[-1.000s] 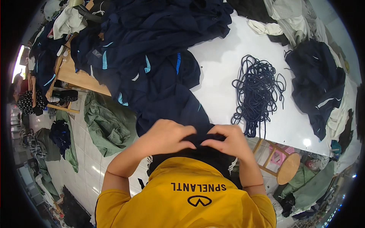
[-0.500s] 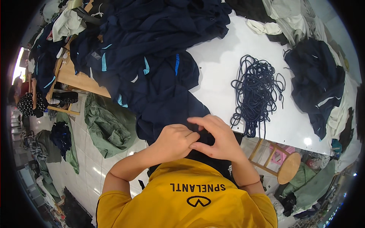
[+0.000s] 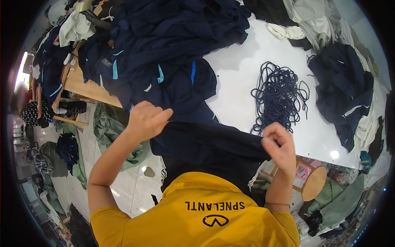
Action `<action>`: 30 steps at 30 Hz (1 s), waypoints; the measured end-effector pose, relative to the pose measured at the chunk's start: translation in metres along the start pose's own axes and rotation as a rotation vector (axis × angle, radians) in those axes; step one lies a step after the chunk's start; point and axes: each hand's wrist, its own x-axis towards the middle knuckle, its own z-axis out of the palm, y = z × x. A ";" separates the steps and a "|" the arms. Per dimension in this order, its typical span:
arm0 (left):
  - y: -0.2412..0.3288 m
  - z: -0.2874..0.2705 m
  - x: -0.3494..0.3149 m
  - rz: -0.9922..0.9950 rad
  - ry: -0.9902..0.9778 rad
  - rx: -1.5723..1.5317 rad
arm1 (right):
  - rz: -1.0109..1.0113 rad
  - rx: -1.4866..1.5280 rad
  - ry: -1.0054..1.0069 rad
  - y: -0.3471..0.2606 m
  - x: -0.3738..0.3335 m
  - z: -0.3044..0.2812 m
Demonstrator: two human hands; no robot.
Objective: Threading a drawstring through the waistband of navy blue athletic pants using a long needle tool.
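A dark navy garment [image 3: 214, 138] stretches between my two hands, its upper edge pulled almost straight across. My left hand [image 3: 148, 120] is closed in a fist on the edge's left end. At the other end, my right hand [image 3: 280, 145] pinches the cloth between thumb and curled fingers, close to the table's front edge. Folds hide which kind of garment it is. A tangled bundle of navy cord [image 3: 279, 95] lies just beyond my right hand. Past my left hand, a navy heap [image 3: 164, 37] with light-blue and white strips spreads over the table.
The white tabletop [image 3: 236, 68] carries another navy garment [image 3: 343, 90] at right. A round wooden stool [image 3: 314, 183] stands below the table at right; green cloth [image 3: 109, 127] lies on the floor at left. Another person [image 3: 35, 111] is at the far left.
My hands were together over the garment near my chest. They have moved apart, left hand to the left and forward, right hand to the right, drawing the cloth's edge out between them.
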 end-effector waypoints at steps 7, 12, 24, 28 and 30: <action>0.067 0.031 0.044 0.088 0.279 -0.130 | -0.436 -0.296 -0.095 0.015 0.027 0.045; 0.075 0.046 0.029 -0.133 0.196 -0.282 | -0.388 -0.260 0.115 0.026 0.019 0.023; 0.076 0.036 -0.016 -0.461 -0.142 -0.954 | -0.171 -0.209 0.240 0.009 0.018 0.018; 0.067 0.031 -0.012 -0.469 -0.254 -1.089 | -0.168 -0.178 0.221 0.010 0.019 0.030; 0.066 0.044 -0.010 -0.346 -0.324 -0.890 | -0.166 -0.339 0.143 0.009 0.021 0.035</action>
